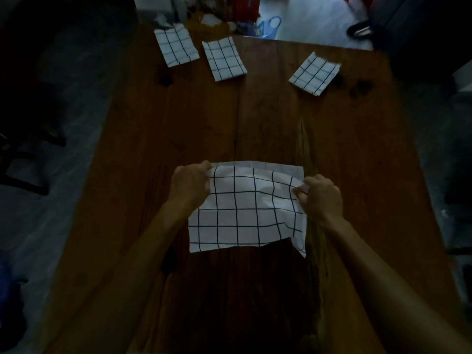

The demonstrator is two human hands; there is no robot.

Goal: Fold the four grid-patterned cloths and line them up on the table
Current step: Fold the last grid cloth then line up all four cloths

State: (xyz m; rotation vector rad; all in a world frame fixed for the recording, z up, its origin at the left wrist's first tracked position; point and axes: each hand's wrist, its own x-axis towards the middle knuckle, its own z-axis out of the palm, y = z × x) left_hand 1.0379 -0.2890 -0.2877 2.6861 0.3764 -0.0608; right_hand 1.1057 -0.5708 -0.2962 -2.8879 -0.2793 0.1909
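A white cloth with a black grid (245, 208) lies in the middle of the brown wooden table (281, 123), its upper layer raised at the far side. My left hand (190, 183) pinches its far left corner and my right hand (320, 196) pinches its right edge. Three folded grid cloths lie near the far end of the table: one at the far left (176, 46), one beside it (224, 58), and one apart to the right, turned at an angle (314, 74).
Clutter, a yellowish bag (204, 24) and a light blue plastic bag (268, 26) sit just beyond the table's far edge. A dark shoe (358, 29) is on the floor at the back right. Dark chair shapes (25, 154) stand to the left.
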